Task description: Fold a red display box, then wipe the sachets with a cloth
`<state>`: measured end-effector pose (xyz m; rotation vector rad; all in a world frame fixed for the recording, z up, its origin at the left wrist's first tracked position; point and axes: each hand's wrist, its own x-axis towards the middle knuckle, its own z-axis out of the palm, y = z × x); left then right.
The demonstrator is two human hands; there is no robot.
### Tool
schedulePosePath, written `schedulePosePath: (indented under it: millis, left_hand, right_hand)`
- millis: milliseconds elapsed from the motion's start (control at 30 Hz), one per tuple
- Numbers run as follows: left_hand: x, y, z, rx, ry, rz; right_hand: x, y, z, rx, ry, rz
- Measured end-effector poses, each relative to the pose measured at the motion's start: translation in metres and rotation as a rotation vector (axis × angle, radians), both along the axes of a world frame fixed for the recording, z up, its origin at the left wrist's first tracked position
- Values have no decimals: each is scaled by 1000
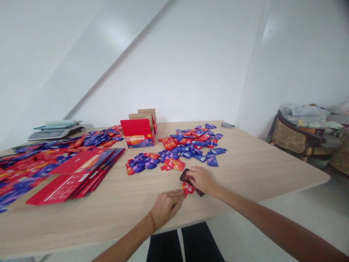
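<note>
Although one red box [138, 134] stands opened at the back of the surface [245, 163], the work seems from how things lie to be at an early stage. The flat red cartons [81, 171] rest unfolded in a fanned stack on the left. The sachets lie loose in a big heap [195, 143] behind the hands, a small cluster [152, 162] beside it and a long spread [32, 160] toward the scale [56, 130]. Whether the box holds anything cannot be seen. A single red sachet [187, 189] lies near the front edge, between the hands. The left hand [167, 206] has its fingertips at that sachet's edge, its grip loosely curled; whether it pinches the sachet I cannot tell. The right hand [201, 179] lies flat, grip released, on a dark flat object [184, 175] just behind the sachet.
</note>
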<state>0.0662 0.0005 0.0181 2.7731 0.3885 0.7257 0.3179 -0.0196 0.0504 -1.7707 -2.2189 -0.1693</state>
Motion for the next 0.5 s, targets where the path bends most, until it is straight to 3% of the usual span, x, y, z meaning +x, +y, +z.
schedulePosePath:
  millis: [267,500]
  left_hand:
    - [0,-1,3,-3,4,14]
    - [0,0,0,6,14,22]
  right_hand:
    - [30,9,3,0,79,-60]
    - [44,7,-8,34,125,-181]
